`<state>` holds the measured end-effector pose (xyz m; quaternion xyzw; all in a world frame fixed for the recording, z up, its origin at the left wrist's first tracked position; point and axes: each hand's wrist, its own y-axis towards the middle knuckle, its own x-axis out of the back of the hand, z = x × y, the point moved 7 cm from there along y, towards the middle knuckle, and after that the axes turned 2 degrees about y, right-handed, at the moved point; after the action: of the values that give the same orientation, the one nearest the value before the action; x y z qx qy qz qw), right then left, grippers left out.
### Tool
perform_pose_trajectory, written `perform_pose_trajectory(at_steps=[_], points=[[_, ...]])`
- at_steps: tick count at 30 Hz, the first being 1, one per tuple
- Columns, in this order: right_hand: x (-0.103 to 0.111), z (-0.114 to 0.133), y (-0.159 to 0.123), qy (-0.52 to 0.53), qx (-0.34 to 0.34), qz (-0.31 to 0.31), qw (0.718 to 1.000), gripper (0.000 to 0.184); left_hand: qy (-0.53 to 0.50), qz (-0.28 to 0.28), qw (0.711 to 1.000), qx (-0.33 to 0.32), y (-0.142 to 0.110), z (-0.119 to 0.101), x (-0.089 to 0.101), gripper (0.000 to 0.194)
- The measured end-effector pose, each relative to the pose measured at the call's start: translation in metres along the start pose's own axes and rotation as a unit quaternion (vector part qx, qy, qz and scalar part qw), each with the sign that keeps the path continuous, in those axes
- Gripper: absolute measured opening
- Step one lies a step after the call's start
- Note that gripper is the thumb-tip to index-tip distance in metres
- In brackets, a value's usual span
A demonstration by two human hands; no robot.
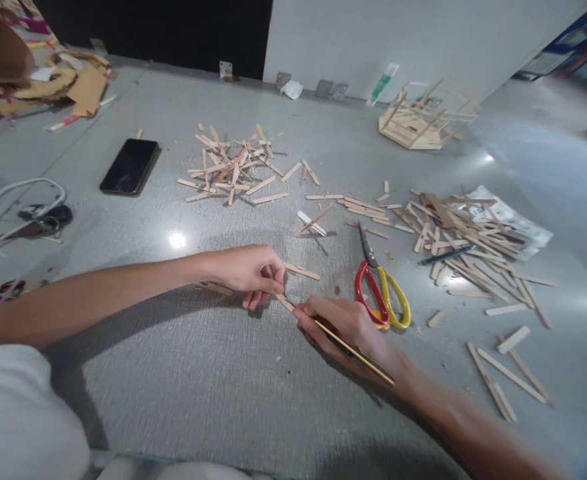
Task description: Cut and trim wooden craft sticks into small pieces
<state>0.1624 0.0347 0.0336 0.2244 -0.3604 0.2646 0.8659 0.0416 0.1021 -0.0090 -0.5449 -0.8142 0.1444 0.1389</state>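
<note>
Between my hands is a short wooden craft stick (pixel 285 303), held just above the table. My left hand (pixel 253 270) pinches its upper left end between thumb and finger. At the other end, the closed fingers of my right hand (pixel 343 330) meet the stick; their tips are partly hidden. A thin black-and-yellow pencil (pixel 356 351) lies slanted along my right hand, gripped in it. Another craft stick (pixel 303 271) rests on the table just beyond my left fingers. Scissors (pixel 380 293) with red and yellow handles lie close to my right hand, blades pointing away.
Loose sticks form a heap (pixel 233 167) in the middle and a pile (pixel 473 233) on the right, with a dark pen (pixel 446 255) on it. A stick frame (pixel 418 123) stands at the back. A phone (pixel 130 167) and white cable (pixel 38 183) lie left.
</note>
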Motion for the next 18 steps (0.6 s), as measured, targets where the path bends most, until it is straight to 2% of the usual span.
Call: perform_pose_trajectory(at_steps=[8,11,15,18], points=[[-0.001,-0.003,0.0,0.027,-0.008,-0.003,1.0,0.025,-0.004,0.003,1.0,0.008,-0.001,-0.001,0.0,0.024],[-0.001,-0.008,0.0,0.071,-0.048,0.008,0.996,0.015,-0.018,0.0,1.0,0.011,-0.001,-0.002,0.0,0.026],[0.004,-0.011,0.002,0.106,-0.113,0.053,0.987,0.018,-0.037,-0.008,0.999,0.008,-0.002,-0.003,0.002,0.026],[0.008,-0.017,0.0,0.18,-0.157,0.086,0.967,0.024,-0.046,-0.039,0.998,0.013,-0.002,-0.004,0.004,0.025]])
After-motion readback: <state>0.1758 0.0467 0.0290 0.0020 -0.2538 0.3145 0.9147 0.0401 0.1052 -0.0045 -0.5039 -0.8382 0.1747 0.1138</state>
